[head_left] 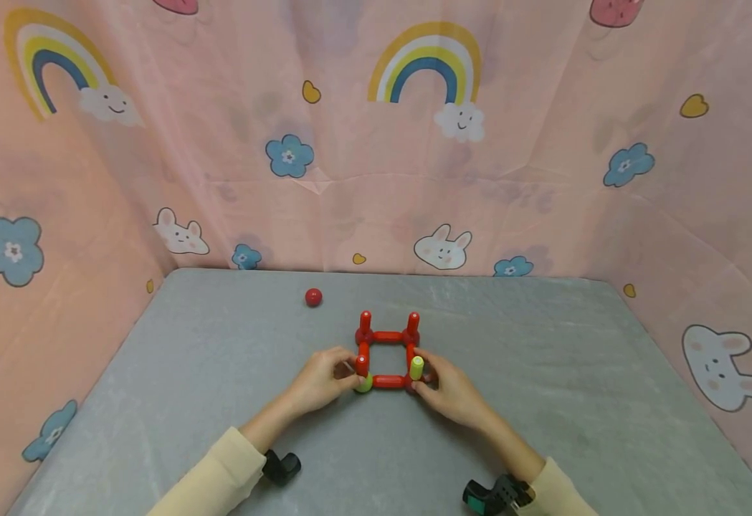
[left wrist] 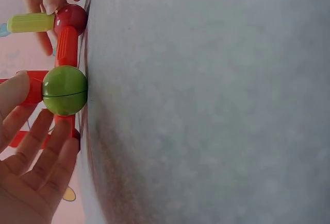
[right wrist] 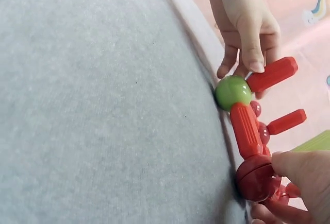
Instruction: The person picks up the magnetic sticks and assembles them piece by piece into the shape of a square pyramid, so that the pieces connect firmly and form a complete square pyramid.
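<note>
A square frame of red rods (head_left: 388, 382) joined by balls lies on the grey table, with a short rod standing up at each corner. Its near left corner is a green ball (left wrist: 65, 90); my left hand (head_left: 325, 376) pinches the red upright rod (right wrist: 273, 74) there between thumb and fingers. At the near right corner a dark red ball (right wrist: 255, 178) carries a yellow-green upright rod (head_left: 417, 368). My right hand (head_left: 453, 393) grips that ball, thumb on the near side and fingers round the far side. Both far corners have red upright rods.
A loose red ball (head_left: 313, 297) sits beyond the frame, to its left. Pink cloth (head_left: 363, 158) printed with rainbows, flowers and rabbits hangs behind and beside the grey table (head_left: 576, 401). Both wrists wear dark devices, such as the right-hand one (head_left: 498, 494).
</note>
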A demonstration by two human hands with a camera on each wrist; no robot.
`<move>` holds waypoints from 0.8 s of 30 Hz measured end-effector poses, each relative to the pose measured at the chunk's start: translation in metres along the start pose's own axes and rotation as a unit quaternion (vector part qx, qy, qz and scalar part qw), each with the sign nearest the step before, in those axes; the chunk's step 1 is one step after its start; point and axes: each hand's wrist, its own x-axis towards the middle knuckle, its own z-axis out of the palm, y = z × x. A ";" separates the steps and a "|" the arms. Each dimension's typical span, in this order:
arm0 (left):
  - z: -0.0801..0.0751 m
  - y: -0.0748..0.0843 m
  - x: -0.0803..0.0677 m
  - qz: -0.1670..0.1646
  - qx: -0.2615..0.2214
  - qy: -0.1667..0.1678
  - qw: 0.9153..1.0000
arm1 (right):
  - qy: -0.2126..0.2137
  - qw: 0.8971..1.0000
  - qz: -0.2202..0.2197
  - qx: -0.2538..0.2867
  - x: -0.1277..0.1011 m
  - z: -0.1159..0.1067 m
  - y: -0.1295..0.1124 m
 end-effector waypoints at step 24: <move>0.002 0.005 0.008 0.003 0.002 0.013 1.000 | 0.033 0.997 -0.061 0.045 0.006 -0.007 -0.005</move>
